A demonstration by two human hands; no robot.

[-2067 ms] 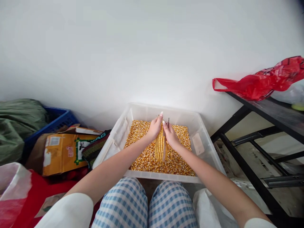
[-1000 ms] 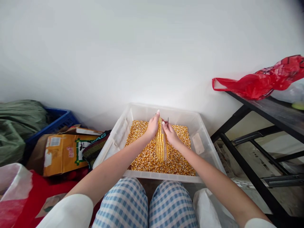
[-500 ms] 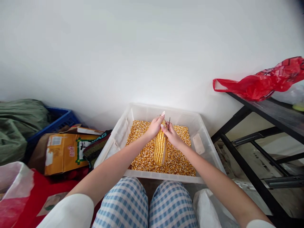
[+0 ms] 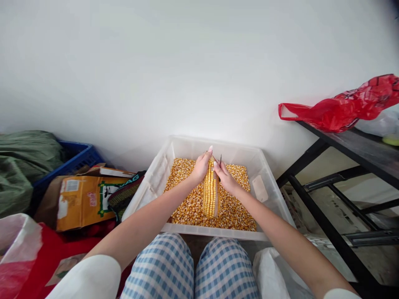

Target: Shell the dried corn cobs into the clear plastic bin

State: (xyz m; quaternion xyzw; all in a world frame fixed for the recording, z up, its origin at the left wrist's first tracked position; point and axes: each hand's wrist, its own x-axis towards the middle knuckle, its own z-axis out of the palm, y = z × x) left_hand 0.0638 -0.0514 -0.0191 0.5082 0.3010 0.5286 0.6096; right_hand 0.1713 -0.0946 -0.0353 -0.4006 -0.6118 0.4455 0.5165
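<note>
My left hand is closed around the far end of a yellow corn cob, its thumb pointing up. The cob hangs over the bin with its near end toward me. A pale strip without kernels runs along its right side. My right hand is closed against that side, thumb on the cob. A thin dark metal rod sticks up from the right fingers; the rest of this tool is hidden in the hand. Loose corn kernels cover the floor of the clear plastic bin below.
The bin stands by a white wall, before my knees. On the left are a blue crate, a yellow cardboard box and a red bag. A black metal frame with a red plastic bag stands on the right.
My left hand has shifted slightly left along the top of the cob, and the right thumb has moved a little. The cob stays nearly in place, both hands still on it.
</note>
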